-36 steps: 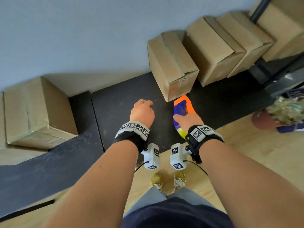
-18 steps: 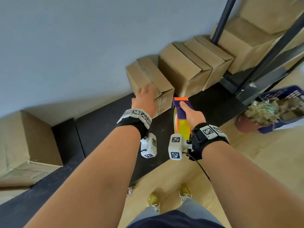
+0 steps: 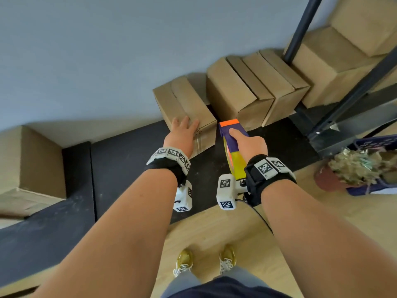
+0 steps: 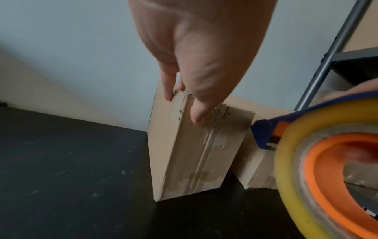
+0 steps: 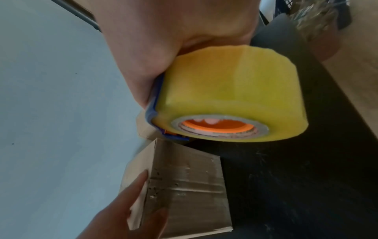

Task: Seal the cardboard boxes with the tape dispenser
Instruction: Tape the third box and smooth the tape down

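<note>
A black mat (image 3: 133, 168) ran along a grey wall (image 3: 107, 50), with cardboard boxes lined up on it. The left hand (image 3: 182, 134) lay with fingers straight on the near top edge of the closest box (image 3: 182, 100), thumb down its taped front. Just right of it, the right hand (image 3: 250, 145) gripped the dispenser (image 3: 231, 143) with its yellow tape roll (image 5: 231, 97), held off the box.

Plain wall, dark mat, wooden floor

A pale grey-blue wall (image 3: 107, 50) is met by a black mat (image 3: 129, 168) laid along its foot, and light wooden flooring (image 3: 322, 211) is seen nearer the camera. A dark metal shelving frame (image 3: 352, 100) is set at the right, with a potted plant (image 3: 343, 171) and a blue basket (image 3: 378, 143) placed beside it.
</note>
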`<state>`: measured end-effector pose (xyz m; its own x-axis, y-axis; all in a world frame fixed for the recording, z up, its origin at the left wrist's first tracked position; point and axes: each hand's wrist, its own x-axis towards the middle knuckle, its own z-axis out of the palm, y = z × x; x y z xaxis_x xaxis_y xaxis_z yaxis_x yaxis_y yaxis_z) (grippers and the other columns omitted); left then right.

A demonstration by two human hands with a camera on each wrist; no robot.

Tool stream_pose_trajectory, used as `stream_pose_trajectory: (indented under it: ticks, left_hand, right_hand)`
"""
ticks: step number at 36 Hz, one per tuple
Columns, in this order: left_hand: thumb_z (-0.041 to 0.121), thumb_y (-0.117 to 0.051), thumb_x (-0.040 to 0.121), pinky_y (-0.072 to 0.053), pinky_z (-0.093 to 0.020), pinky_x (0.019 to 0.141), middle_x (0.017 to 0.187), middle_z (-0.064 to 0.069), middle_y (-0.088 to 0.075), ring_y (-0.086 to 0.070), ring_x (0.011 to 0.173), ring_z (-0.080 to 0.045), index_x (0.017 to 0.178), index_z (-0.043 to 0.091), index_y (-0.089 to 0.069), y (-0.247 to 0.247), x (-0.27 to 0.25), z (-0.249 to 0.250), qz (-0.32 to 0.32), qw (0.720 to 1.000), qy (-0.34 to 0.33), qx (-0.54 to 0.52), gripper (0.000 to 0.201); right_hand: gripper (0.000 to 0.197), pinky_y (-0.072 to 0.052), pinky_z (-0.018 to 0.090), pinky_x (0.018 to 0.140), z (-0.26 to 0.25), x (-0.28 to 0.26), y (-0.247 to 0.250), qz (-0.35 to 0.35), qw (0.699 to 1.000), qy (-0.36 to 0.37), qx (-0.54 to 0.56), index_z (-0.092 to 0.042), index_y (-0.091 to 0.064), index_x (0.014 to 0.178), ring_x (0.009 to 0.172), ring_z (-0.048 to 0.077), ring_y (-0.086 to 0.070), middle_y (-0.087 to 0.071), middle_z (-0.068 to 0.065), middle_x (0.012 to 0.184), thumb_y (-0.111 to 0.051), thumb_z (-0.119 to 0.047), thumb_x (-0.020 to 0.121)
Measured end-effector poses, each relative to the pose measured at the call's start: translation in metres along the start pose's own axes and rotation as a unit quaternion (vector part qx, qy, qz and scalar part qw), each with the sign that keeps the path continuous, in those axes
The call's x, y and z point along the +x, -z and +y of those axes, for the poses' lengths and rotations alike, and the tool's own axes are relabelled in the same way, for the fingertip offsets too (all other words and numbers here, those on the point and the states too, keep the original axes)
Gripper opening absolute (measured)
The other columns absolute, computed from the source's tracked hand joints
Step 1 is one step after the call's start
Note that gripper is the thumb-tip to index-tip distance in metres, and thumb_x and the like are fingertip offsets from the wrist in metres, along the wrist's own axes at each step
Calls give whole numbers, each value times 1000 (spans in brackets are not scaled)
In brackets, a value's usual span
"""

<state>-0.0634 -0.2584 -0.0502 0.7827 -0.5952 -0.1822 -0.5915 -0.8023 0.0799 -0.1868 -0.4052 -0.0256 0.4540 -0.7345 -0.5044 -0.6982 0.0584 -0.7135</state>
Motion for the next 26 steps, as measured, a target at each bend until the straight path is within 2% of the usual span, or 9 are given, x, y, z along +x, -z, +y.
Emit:
stream_pose_trajectory:
  ticks: [2,5,9,12,16,20,22,24,26]
  left_hand:
    - [0,-53,87,-49,-45,90,154,-3,-17,-14,141,-33,150,32,-16,3,-9,8,11,1000,15,20,80]
    - [9,-48,90,-48,-39,76,138,-7,-36,-35,122,-31,146,28,-23,4,-24,18,41,997,39,47,63]
    - [15,-47,92,-41,-32,66,128,-5,-44,-39,114,-28,142,27,-30,2,-43,24,51,994,80,46,54]
    - [24,-51,90,-43,-33,69,123,-3,-46,-40,112,-27,137,28,-36,4,-58,25,50,994,85,42,50]
    - [40,-58,84,-45,-35,74,121,0,-44,-40,115,-25,137,30,-37,1,-73,23,40,996,66,40,58]
    - [59,-46,88,-47,-41,88,124,0,-46,-41,119,-25,137,35,-41,3,-79,19,58,995,78,-11,55]
    - [55,-43,93,-44,-42,96,127,-2,-47,-44,121,-27,134,33,-48,13,-78,14,60,988,104,-101,47]
    - [41,-44,98,-41,-37,100,135,-6,-47,-49,121,-28,133,25,-53,26,-74,6,82,966,137,-205,40]
    - [30,-44,100,-41,-29,91,132,-7,-55,-56,113,-25,128,18,-59,41,-70,-8,118,938,171,-276,34]
  right_hand:
    - [69,-38,31,79,-1,0,5,-4,1000,3,6,-7,-54,127,93,23,-51,-57,8,111,-62,-60,84]
    - [67,-40,32,81,-5,0,14,-11,1000,18,15,-7,-54,126,98,24,-54,-60,9,121,-64,-58,83]
    - [61,-37,30,78,-14,-4,22,-35,998,52,20,-8,-58,120,92,24,-51,-58,7,110,-65,-57,84]
    - [55,-37,31,72,-23,-10,23,-59,995,76,23,-9,-63,106,85,25,-55,-63,6,99,-66,-58,82]
    - [60,-42,33,71,-39,-21,18,-92,989,114,26,-6,-67,103,89,27,-63,-69,10,101,-68,-60,77]
    - [49,-41,33,72,-53,-33,16,-129,978,165,18,-6,-67,96,84,25,-59,-68,11,99,-70,-53,81]
    - [51,-42,33,72,-61,-39,17,-149,971,187,4,-4,-69,97,82,25,-60,-68,10,93,-71,-52,81]
    - [58,-48,37,78,-68,-42,16,-167,964,207,-10,-3,-70,99,88,28,-66,-72,11,94,-72,-57,77]
    - [60,-52,43,88,-74,-45,15,-183,957,225,-30,-9,-71,96,92,28,-68,-73,10,95,-71,-64,72]
